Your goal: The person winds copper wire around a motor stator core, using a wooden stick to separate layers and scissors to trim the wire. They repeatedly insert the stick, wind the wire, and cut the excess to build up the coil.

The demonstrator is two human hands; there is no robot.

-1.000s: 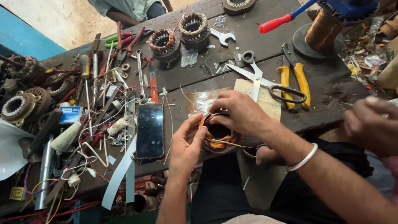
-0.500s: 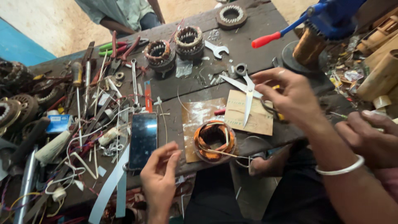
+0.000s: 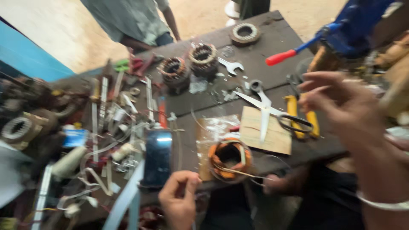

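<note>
Copper-wound stator (image 3: 229,158) lies on the workbench (image 3: 272,38) between left hand (image 3: 179,201) and right hand (image 3: 345,106).

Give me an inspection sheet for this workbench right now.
Surface: dark wooden bench, crowded.
Job's things: orange-wound stator coil at the near edge, thin wire trailing right.
Clutter: scissors on cardboard, yellow pliers, spanner, phone, more stators.
Grippers: left hand below the coil, fingers curled; right hand raised, blurred, holding nothing visible.
Cables: loose wires left.
Surroundings: a person standing at the far side.
</note>
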